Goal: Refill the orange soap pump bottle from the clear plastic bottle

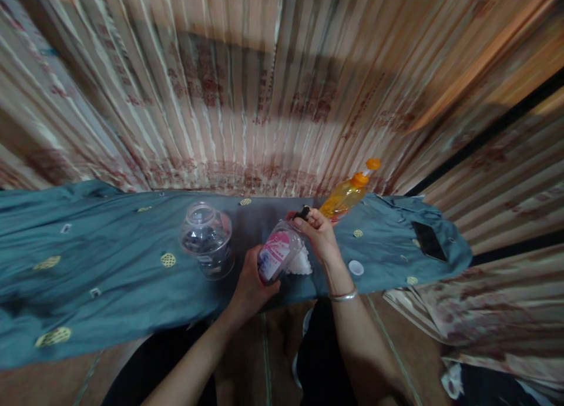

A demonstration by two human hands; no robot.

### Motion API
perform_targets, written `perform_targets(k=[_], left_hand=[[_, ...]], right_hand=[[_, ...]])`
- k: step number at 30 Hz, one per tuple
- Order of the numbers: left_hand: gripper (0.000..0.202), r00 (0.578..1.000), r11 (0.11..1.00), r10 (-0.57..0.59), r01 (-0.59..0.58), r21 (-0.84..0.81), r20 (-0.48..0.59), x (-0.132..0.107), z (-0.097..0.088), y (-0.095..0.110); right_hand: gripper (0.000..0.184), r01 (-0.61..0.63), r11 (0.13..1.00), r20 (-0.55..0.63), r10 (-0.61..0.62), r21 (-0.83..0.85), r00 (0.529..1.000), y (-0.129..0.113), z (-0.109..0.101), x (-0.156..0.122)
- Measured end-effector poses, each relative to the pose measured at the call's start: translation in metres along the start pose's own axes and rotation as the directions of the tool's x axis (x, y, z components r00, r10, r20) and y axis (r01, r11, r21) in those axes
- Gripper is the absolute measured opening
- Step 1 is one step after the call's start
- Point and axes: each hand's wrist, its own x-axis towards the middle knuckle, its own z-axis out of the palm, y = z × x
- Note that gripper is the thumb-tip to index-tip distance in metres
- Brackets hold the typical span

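A clear plastic bottle with a pink and white label (pixel 275 254) is tilted up to the right, with my left hand (pixel 251 282) wrapped around its lower part. At its upper end my right hand (pixel 319 235) pinches a small dark piece (pixel 303 213), whose kind is too blurred to make out. Under the bottle, partly hidden, lies a white scalloped cloth or pad (pixel 301 262). Just behind my right hand stands a bottle of yellow liquid with an orange top (pixel 343 197). To the left of my left hand is a clear, wide-mouthed plastic jar (pixel 207 241).
A teal patterned cloth (pixel 118 241) covers the narrow table. Right of my wrist lies a small white round lid (pixel 356 268), and farther right a black phone (pixel 429 240). Pleated curtains (pixel 247 100) hang close behind the table.
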Motion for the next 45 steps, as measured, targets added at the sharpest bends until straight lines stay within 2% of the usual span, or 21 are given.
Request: perform_targets(k=[4, 7, 13, 18, 22, 29, 36, 40, 45], left_hand=[[0.080, 1.000, 1.000, -0.002, 0.002, -0.002, -0.008, 0.000, 0.002, -0.001], [0.080, 1.000, 1.000, -0.001, 0.001, -0.001, -0.007, 0.000, 0.002, -0.002], [0.080, 1.000, 1.000, 0.013, -0.013, 0.014, 0.011, 0.001, 0.001, 0.002], [0.082, 1.000, 1.000, 0.015, -0.015, 0.022, 0.021, 0.002, 0.002, 0.004], [0.084, 1.000, 0.999, 0.014, -0.015, 0.029, 0.025, 0.003, 0.003, 0.004], [0.082, 1.000, 0.999, 0.019, -0.020, 0.043, 0.020, 0.004, 0.004, 0.006], [0.083, 1.000, 0.998, 0.021, -0.022, 0.054, 0.015, 0.004, 0.003, 0.003], [0.082, 0.999, 0.998, 0.035, -0.035, 0.054, 0.016, 0.004, 0.004, 0.003], [0.082, 0.999, 0.998, 0.037, -0.038, 0.056, 0.019, 0.004, 0.003, 0.004]], right_hand=[[0.058, -0.039, 0.998, 0.089, 0.034, 0.052, 0.995, -0.004, -0.001, -0.003], [0.062, -0.037, 0.994, 0.112, 0.025, 0.108, 0.993, -0.006, 0.000, -0.004], [0.059, -0.011, 0.999, 0.035, 0.009, 0.049, 0.999, 0.001, -0.006, 0.001], [0.052, -0.035, 0.997, 0.073, 0.030, 0.070, 0.997, -0.002, -0.011, -0.001], [0.057, -0.041, 0.995, 0.097, 0.032, 0.091, 0.995, -0.007, -0.013, -0.003], [0.058, -0.020, 0.998, 0.020, 0.019, 0.055, 1.000, -0.003, -0.010, -0.002], [0.054, -0.034, 0.999, 0.086, 0.031, 0.033, 0.996, -0.009, -0.012, -0.004], [0.059, -0.024, 0.999, 0.041, 0.022, 0.048, 0.999, -0.010, -0.010, -0.004], [0.061, -0.023, 1.000, 0.020, 0.023, -0.018, 1.000, -0.007, -0.008, -0.003]])
